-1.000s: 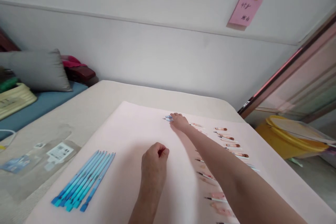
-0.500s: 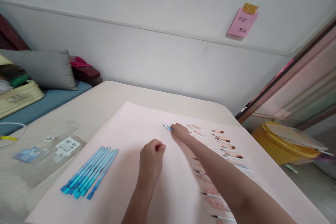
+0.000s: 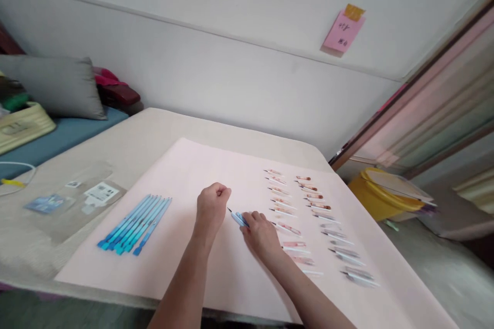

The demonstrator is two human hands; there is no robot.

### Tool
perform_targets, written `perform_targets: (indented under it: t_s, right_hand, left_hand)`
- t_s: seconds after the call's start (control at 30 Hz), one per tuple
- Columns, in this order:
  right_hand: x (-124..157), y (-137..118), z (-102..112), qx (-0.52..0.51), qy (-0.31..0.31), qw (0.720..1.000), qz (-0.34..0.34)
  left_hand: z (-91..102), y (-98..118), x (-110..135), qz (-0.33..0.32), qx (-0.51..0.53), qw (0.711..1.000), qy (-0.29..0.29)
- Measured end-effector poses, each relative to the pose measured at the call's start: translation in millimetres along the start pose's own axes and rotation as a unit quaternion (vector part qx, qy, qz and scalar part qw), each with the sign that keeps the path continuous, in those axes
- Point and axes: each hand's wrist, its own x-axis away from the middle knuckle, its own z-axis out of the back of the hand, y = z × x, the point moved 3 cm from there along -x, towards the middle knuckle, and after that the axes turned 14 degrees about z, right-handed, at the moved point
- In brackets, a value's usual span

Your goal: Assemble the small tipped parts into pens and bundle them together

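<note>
My right hand (image 3: 262,234) rests low over the pale pink sheet (image 3: 216,167), its fingers closed on a light-blue pen (image 3: 239,219). The pen's dark tip points toward my left hand, and its rear end is hidden under my fingers. Just left of that tip is my left hand (image 3: 212,203), curled with thumb and fingers together; whatever it may pinch is hidden. To the left lies a row of blue and turquoise pens (image 3: 141,223), side by side. Right of my right hand, slim pale pens with dark tips (image 3: 283,211) lie in a column, several with pink or orange patterns.
A second column of brown- and grey-patterned pens (image 3: 316,200) lies farther right. Clear plastic packaging (image 3: 90,198) lies left of the sheet on the beige surface (image 3: 162,126). A wall stands behind; a yellow bin (image 3: 370,195) is at right, a grey cushion (image 3: 57,85) at left.
My right hand has come nearer to me with the light-blue pen, from beyond my left hand to its near right side. The left hand stays curled. The view has shifted slightly.
</note>
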Motion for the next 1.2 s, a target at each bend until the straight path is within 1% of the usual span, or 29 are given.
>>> perform_targets:
  t_s: [0.1, 0.23, 0.33, 0.37, 0.43, 0.5, 0.57, 0.7, 0.87, 0.93, 1.03, 1.1, 1.2]
  right_hand:
    - [13.7, -2.6, 9.6, 0.005, 0.016, 1.000, -0.009]
    - [22.1, -4.5, 16.2, -0.010, -0.013, 0.999, -0.028]
    - [22.5, -10.3, 13.8, -0.024, -0.039, 0.999, -0.022]
    - [21.6, -12.8, 12.3, -0.024, -0.043, 0.999, -0.019]
    - [19.0, -18.1, 8.7, -0.023, -0.051, 0.998, -0.009]
    - [15.7, -23.2, 4.8, -0.023, -0.061, 0.998, -0.003]
    - [12.7, -27.4, 1.4, -0.027, -0.074, 0.997, -0.002]
    - [9.2, -31.7, 0.3, -0.037, -0.072, 0.997, 0.001]
    - [9.1, -30.8, 3.7, -0.058, -0.047, 0.997, 0.037]
    - [9.4, -29.4, 2.6, -0.069, -0.045, 0.996, 0.045]
    - [10.2, -26.2, -0.7, -0.070, -0.047, 0.996, 0.031]
    - [11.1, -25.0, -2.1, -0.066, -0.048, 0.996, 0.031]
    - [13.0, -25.2, -0.7, -0.072, -0.039, 0.995, 0.048]
  left_hand:
    - [-3.7, 1.3, 6.7, -0.016, -0.039, 0.999, -0.009]
    - [-4.1, -3.6, 11.0, -0.031, -0.118, 0.992, -0.012]
    - [-5.0, -21.0, 8.4, -0.009, -0.242, 0.970, 0.001]
    - [-6.1, -29.7, 6.6, 0.009, -0.282, 0.959, -0.008]
    - [-10.0, -47.7, 3.4, 0.050, -0.323, 0.944, -0.056]
    - [-13.3, -60.7, 0.6, 0.068, -0.330, 0.938, -0.084]
    - [-16.6, -67.3, -1.4, 0.073, -0.328, 0.937, -0.095]
    - [-27.4, -68.7, -2.5, 0.078, -0.326, 0.934, -0.120]
    - [-48.8, -69.0, 1.9, 0.084, -0.306, 0.936, -0.151]
    - [-57.4, -71.0, 3.7, 0.089, -0.293, 0.941, -0.142]
    - [-67.5, -74.0, 5.1, 0.096, -0.281, 0.950, -0.101]
    - [-71.8, -74.9, 5.4, 0.096, -0.272, 0.954, -0.077]
    - [-74.2, -75.4, 5.5, 0.096, -0.243, 0.964, -0.057]
